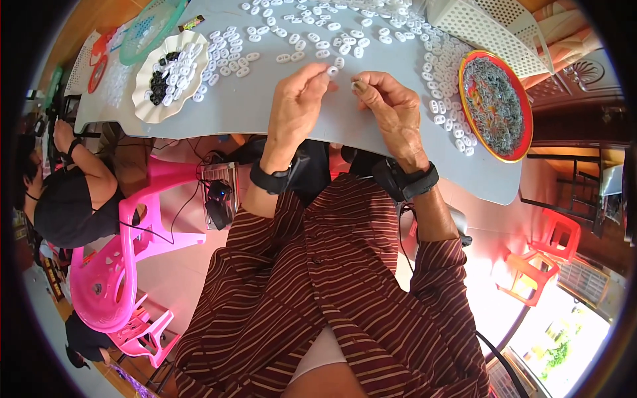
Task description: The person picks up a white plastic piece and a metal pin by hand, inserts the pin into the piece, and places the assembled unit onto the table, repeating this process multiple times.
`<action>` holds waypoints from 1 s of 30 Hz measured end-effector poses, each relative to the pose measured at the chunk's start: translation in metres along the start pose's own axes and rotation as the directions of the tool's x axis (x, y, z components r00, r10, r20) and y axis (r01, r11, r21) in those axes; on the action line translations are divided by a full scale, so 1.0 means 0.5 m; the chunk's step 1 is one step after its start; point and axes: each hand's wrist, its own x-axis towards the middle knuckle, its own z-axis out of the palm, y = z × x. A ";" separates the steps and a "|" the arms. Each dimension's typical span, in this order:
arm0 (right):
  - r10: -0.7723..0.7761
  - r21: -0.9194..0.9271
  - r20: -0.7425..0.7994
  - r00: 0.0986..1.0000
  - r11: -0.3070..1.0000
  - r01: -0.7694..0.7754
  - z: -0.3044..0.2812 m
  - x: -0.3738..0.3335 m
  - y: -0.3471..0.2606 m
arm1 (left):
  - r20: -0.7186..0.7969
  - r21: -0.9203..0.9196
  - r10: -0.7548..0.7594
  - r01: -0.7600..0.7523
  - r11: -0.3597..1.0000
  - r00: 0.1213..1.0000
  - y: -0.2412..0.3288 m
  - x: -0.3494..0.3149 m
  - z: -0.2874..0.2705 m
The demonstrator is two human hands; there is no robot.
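The left hand (pixel 298 99) pinches a small white ring (pixel 332 70) between thumb and fingertips, held just above the table (pixel 265 113). The right hand (pixel 391 106) is closed narrowly on a small grey piece (pixel 359 85) at its fingertips; the two hands are close together, the pieces nearly meeting. Each wrist carries a black band.

The ring is oval, smooth plastic with a hole through it. Many identical white rings (pixel 312 33) lie scattered across the far half of the table, with more strewn along the right side (pixel 441 99).

The table is a smooth, grey, matte sheet with rounded corners. Beneath it, the floor is pale and glossy. A pink plastic chair (pixel 126 259) stands to the left, beside a second person in black (pixel 73 205). Small red and orange stools (pixel 544 259) stand to the right.

A cream scalloped plate (pixel 149 109) at left holds white rings and black pieces. A round red-rimmed tray (pixel 524 109) at right holds a heap of thin grey parts. A white lattice basket (pixel 491 26) sits at the far right; a green mesh basket (pixel 152 26) sits at the far left.
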 end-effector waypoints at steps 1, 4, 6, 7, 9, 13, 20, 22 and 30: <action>0.007 0.000 -0.009 1.000 1.000 -0.007 0.002 -0.001 -0.002 | 0.000 -0.003 -0.001 0.001 1.000 1.000 0.004 -0.004 -0.001; 0.007 0.004 -0.013 1.000 1.000 -0.007 0.003 -0.002 -0.001 | 0.113 -0.275 -0.061 0.091 0.957 0.992 0.008 -0.011 -0.002; 0.001 0.009 -0.007 1.000 1.000 -0.001 0.003 -0.002 0.000 | 0.155 -0.346 -0.035 0.087 0.934 0.987 0.009 -0.013 0.000; -0.011 0.028 -0.002 1.000 1.000 0.012 0.002 -0.003 0.001 | 0.158 -0.350 -0.036 0.090 0.933 0.987 0.011 -0.014 0.001; -0.021 0.044 -0.002 1.000 0.999 0.021 0.000 0.000 0.004 | 0.104 -0.182 -0.024 0.043 0.982 0.994 0.015 -0.015 0.005; -0.100 0.185 0.004 0.995 0.978 0.098 0.003 0.006 0.007 | 0.007 0.041 0.148 -0.148 0.988 0.989 -0.002 -0.023 0.024; -0.099 0.191 0.033 0.995 0.977 0.091 0.004 0.004 0.005 | 0.058 0.338 0.439 -0.432 0.836 0.896 0.013 -0.023 0.032; -0.089 0.178 0.025 0.996 0.980 0.083 0.004 0.003 0.003 | 0.072 0.329 0.426 -0.425 0.843 0.902 0.013 -0.023 0.031; -0.092 0.278 0.107 0.990 0.959 0.059 0.002 0.004 0.004 | 0.205 0.111 0.017 -0.041 0.993 0.979 0.037 -0.017 -0.003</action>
